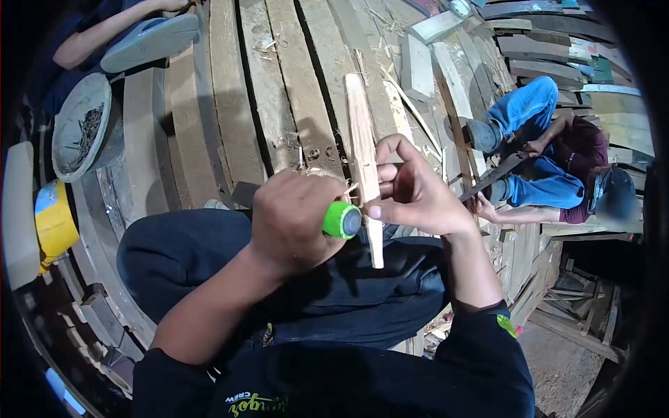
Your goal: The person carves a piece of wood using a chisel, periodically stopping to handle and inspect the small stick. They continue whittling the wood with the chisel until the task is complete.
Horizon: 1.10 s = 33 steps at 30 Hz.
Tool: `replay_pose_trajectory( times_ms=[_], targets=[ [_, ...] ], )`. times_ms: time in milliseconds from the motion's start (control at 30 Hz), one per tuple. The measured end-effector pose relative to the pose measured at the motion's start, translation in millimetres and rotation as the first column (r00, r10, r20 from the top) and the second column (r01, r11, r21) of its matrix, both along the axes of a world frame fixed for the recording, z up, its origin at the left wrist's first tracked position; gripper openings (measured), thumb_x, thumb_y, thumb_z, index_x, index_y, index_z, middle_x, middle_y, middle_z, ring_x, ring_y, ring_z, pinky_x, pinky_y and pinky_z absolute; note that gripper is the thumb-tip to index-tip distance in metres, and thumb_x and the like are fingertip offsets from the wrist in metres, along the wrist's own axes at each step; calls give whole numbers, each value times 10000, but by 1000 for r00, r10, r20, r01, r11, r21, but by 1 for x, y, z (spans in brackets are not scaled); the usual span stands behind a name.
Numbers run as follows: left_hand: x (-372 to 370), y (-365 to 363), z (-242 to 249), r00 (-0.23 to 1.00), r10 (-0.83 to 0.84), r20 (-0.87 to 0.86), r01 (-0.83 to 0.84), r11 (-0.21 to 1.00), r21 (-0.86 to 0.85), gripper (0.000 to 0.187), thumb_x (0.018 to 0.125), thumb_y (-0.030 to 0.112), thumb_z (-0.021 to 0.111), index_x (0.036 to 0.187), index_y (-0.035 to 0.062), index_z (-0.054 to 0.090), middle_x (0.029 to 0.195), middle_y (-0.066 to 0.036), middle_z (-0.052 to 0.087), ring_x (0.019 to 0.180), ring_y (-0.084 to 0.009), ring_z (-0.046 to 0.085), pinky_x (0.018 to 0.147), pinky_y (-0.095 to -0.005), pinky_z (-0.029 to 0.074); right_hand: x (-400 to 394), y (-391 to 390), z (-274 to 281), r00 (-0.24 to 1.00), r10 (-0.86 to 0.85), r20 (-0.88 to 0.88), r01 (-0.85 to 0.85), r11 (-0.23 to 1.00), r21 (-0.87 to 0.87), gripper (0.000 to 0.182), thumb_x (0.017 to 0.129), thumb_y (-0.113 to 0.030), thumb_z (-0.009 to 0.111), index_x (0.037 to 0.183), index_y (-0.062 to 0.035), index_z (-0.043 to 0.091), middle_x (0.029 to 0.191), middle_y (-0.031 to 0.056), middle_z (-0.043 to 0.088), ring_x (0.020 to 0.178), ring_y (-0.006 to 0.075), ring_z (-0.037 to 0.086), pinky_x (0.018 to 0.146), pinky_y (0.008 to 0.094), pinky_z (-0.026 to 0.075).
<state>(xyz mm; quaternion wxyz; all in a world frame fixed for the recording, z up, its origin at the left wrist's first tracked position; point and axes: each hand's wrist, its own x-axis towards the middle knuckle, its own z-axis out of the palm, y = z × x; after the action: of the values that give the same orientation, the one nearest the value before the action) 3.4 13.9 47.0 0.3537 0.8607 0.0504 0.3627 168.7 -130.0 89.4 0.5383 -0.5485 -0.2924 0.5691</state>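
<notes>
My left hand (296, 216) is closed in a fist around a green-handled tool (342, 220), its grey butt end turned toward me. The working end is hidden by the fist; a dark flat piece (245, 194) shows at the fist's far side. In my right hand (421, 191), a long, pale, carved strip of wood (362, 132) is pinched between thumb and curled fingers. That strip narrows toward its near end, over my lap. Thin curled shavings stick up beside the wood, next to the left fist.
Wooden planks (223, 90) with gaps form the floor. A bowl of nails (82, 125) and a yellow container (56, 223) stand left. At right, a seated person (585, 146) holds a saw (495, 174). Another person's arm (104, 35) shows upper left. Wood blocks (417, 66) lie ahead.
</notes>
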Motion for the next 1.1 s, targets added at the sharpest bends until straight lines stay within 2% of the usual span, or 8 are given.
replay_pose_trajectory(
  times_ms=[333, 467, 533, 600, 667, 800, 967, 1100],
  targets=[
    [-4, 11, 11, 996, -77, -54, 71, 991, -113, 208, 715, 27, 777, 868, 70, 642, 740, -69, 655, 644, -242, 651, 603, -365, 482, 27, -18, 2, 981, 121, -149, -128, 991, -45, 510, 788, 69, 742, 1143, -66, 401, 959, 65, 650, 827, 94, 666, 649, 216, 503],
    [-3, 25, 17, 983, 59, -172, -126, 902, -414, 270, 738, 98, 780, 987, 75, 680, 750, -138, 683, 654, -340, 671, 636, -407, 519, 31, -22, 8, 942, 53, -332, -29, 997, 77, 565, 780, 92, 668, 1209, -74, 341, 1011, 236, 695, 835, 283, 746, 716, 345, 615],
    [-1, 19, 17, 994, 21, -108, -50, 961, -271, 218, 826, 13, 737, 1040, 20, 697, 732, -63, 634, 654, -106, 606, 598, -270, 472, 23, -16, 5, 976, -28, -215, 43, 997, 68, 676, 779, 123, 633, 1340, -62, 305, 1014, 241, 691, 901, 335, 737, 767, 405, 614],
    [-2, 13, 20, 990, -2, -142, -33, 969, -244, 262, 832, 13, 744, 1091, 27, 703, 709, -48, 609, 627, -104, 572, 588, -269, 459, 22, -6, 1, 995, -20, -94, 32, 992, 125, 882, 777, 147, 622, 1523, -64, 202, 1067, 235, 688, 1010, 304, 712, 940, 407, 569],
    [0, 6, 13, 988, -91, -122, 31, 905, -424, 259, 839, 7, 742, 1094, 36, 704, 692, -38, 592, 610, -100, 558, 574, -273, 444, 18, -2, -1, 990, -115, 80, 107, 990, 96, 777, 800, -5, 746, 1456, -44, 331, 1108, 222, 674, 999, 348, 710, 894, 439, 568],
    [1, -1, 13, 990, -118, -80, 63, 866, -495, 210, 845, 6, 737, 1051, 35, 708, 677, -13, 546, 594, -84, 515, 551, -256, 408, 14, -2, 6, 977, -211, 13, 210, 977, 38, 463, 1012, -373, 625, 1304, -17, 583, 1238, 124, 661, 1174, 221, 638, 1000, 368, 530],
    [0, 1, 14, 990, -119, -77, 70, 884, -463, 143, 849, 21, 738, 985, 30, 696, 663, 6, 511, 609, -77, 506, 554, -258, 406, 15, -4, -2, 774, -165, 612, 157, 985, 68, 277, 944, -237, 734, 1129, -33, 703, 1104, 49, 685, 1009, 163, 638, 848, 294, 505],
    [-1, 5, 17, 993, -92, -78, 42, 872, -488, 120, 857, 51, 743, 962, 33, 687, 707, -48, 608, 650, -139, 607, 600, -287, 470, 21, -3, 2, 704, 38, 709, -35, 999, -19, 192, 877, -81, 743, 1057, -19, 712, 1000, 87, 663, 992, 191, 636, 837, 323, 502]
  ],
)
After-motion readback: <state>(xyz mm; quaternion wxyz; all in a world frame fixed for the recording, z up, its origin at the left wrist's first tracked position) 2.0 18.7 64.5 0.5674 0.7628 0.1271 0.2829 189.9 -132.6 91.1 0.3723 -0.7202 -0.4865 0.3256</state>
